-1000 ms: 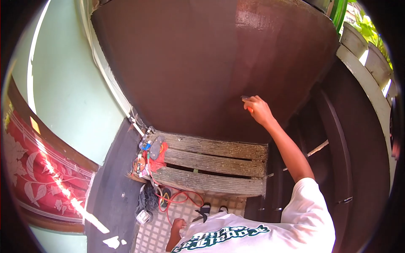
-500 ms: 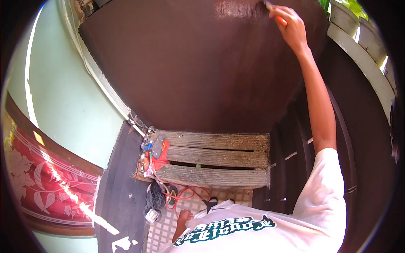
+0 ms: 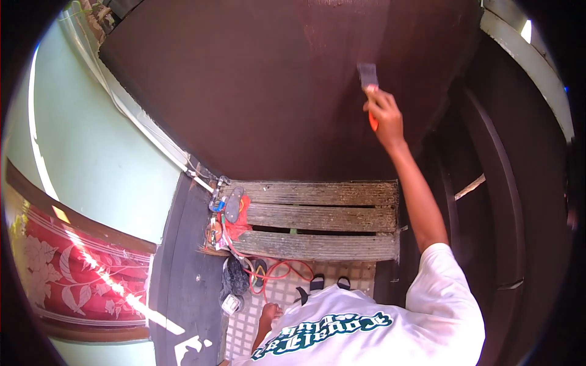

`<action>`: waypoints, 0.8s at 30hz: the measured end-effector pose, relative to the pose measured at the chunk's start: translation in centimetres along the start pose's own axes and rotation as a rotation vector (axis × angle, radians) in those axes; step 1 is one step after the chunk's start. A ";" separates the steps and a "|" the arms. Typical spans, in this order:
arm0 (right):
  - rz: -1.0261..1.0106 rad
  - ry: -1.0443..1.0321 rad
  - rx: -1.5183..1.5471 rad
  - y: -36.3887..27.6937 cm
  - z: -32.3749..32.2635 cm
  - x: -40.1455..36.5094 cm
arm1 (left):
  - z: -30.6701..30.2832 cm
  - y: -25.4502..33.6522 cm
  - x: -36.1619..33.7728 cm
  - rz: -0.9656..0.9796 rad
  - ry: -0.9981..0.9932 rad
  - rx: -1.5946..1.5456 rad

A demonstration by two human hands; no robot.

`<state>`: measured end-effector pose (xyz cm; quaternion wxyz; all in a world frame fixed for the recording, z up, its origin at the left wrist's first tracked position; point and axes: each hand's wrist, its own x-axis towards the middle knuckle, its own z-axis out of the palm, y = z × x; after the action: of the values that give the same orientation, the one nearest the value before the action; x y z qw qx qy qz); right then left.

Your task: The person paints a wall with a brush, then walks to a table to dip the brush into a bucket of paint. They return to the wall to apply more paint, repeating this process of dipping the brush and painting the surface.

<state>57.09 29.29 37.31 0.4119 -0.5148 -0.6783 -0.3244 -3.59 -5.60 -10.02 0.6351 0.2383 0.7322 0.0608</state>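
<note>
My right hand is closed around a paintbrush with an orange handle. Its wide dark bristles point up and lie against the dark brown wall. Above the brush a glossy, wet-looking band of paint runs down the wall. Low beside my shirt, my left hand hangs over the tiled floor with its fingers curled in. Whether anything is inside those fingers is hidden.
A slatted wooden bench stands below the wall. On its left end lie a red cloth and a grey sandal-shaped item. A red hose loops over the floor beside a black plastic bag. Pipes run along the left wall.
My right hand has brought the paintbrush down and slightly left from the top of the wall, and the bristles now point up. My left hand stays low, about where it was.
</note>
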 end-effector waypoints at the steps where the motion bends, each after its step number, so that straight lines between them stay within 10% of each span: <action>1: 0.041 -0.019 0.018 -0.5 1.3 -2.7 | -0.4 -1.5 0.9 -0.035 -0.018 0.000; 5: 0.206 -0.219 0.097 -2.3 4.4 -11.5 | -0.5 -2.9 -0.5 -0.063 0.016 -0.076; 10: 0.394 -0.698 0.229 -1.1 6.7 -17.8 | -0.8 -1.6 -2.9 0.437 -0.094 0.426; 24: -0.001 0.189 -0.045 1.5 -4.8 5.5 | 2.2 5.0 -2.1 0.053 -0.028 0.019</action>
<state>58.94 27.89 44.37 0.4622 -0.4906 -0.6293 -0.3867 0.02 -2.54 -6.51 0.6413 0.2643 0.7172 0.0671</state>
